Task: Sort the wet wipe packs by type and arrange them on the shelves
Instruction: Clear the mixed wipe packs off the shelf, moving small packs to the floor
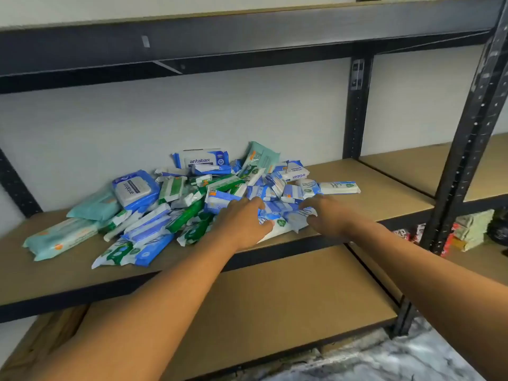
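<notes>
Left hand (242, 218) fingers together over the pile's (176, 199) front, grip unclear; right hand (327, 213) fingers spread there; packs (277, 209) look soft, light, slippery; pinch mid-body.

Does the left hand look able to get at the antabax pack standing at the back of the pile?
Probably yes. The left hand rests on the front of the pile; the antabax pack stands uncovered at the back, so the hand need only pass over the packs between.
</notes>
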{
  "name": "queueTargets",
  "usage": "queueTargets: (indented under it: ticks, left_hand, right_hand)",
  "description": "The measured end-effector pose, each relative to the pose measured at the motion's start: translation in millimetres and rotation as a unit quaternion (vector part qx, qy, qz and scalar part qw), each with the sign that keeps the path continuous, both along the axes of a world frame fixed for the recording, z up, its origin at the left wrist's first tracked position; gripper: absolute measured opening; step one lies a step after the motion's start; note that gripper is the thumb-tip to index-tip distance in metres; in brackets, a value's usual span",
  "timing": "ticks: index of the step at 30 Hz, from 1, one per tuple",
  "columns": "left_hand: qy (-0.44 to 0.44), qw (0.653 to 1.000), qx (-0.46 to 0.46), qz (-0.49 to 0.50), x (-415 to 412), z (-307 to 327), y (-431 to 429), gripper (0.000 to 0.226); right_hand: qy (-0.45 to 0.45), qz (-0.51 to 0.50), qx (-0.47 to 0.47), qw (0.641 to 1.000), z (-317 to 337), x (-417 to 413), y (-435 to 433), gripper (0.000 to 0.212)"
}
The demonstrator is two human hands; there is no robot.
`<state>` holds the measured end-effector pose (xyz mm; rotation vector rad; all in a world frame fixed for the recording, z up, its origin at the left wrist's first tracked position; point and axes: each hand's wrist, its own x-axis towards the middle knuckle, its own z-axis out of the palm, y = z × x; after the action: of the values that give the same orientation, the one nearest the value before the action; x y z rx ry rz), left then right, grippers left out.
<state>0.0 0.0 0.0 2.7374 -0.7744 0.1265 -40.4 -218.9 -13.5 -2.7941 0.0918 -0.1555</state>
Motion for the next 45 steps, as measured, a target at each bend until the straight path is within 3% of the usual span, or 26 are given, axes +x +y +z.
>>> queueTargets:
  ticks: [4,11,17,20,23,25,27,30,34,37,40,45]
  left_hand:
    - [-0.025,0.994,0.103,0.014,12.1,-10.4,-15.1,0.054]
    - [-0.013,0.996,0.082,0.021,29.9,-23.0,-19.2,0.063]
    - [0.015,0.997,0.075,0.027,31.8,-24.2,-20.1,0.068]
    - [0.058,0.998,0.02,0.007,31.3,-21.3,-13.5,0.058]
    - [0.046,0.999,0.003,0.008,34.4,-8.5,-1.5,0.055]
    - [0.027,0.999,0.008,0.023,39.1,5.3,9.7,0.056]
    - [-0.018,0.998,0.048,0.031,46.1,19.9,21.7,0.053]
    - [-0.07,0.988,0.136,0.022,59.7,35.2,35.4,0.052]
    - [-0.039,0.975,0.217,-0.006,72.5,40.0,43.1,0.068]
    - [-0.013,0.97,0.244,-0.021,81.3,39.6,42.7,0.069]
    - [0.008,0.97,0.239,-0.034,90.0,38.1,42.4,0.058]
    - [0.02,0.978,0.203,-0.037,100.1,31.8,49.6,0.068]
  right_hand:
    - [0.077,-0.002,-0.082,0.994,-5.4,26.2,-2.7,0.06]
    - [0.12,0.013,-0.196,0.973,-10.5,47.7,-7.3,0.063]
    - [0.105,0.005,-0.172,0.98,-11.2,50.2,-10.7,0.065]
    - [0.113,0.002,-0.134,0.984,-4.9,48.9,-10.8,0.073]
    - [0.129,-0.007,-0.065,0.99,4.8,50.5,-13.3,0.086]
    - [0.121,0.001,0.028,0.992,8.6,53.6,-12.2,0.078]
    - [0.084,0.019,0.168,0.982,10.2,57.2,-5.4,0.053]
    - [0.035,-0.005,0.364,0.931,7.9,69.2,15.8,0.032]
    - [0.002,-0.083,0.544,0.835,3.8,89.3,45.3,0.023]
    - [0.012,-0.084,0.558,0.825,-3.3,104.4,56.8,0.03]
    - [0.025,-0.081,0.562,0.823,-18.5,126.9,57.7,0.073]
    - [-0.029,-0.037,0.488,0.872,-13.3,123.7,69.7,0.059]
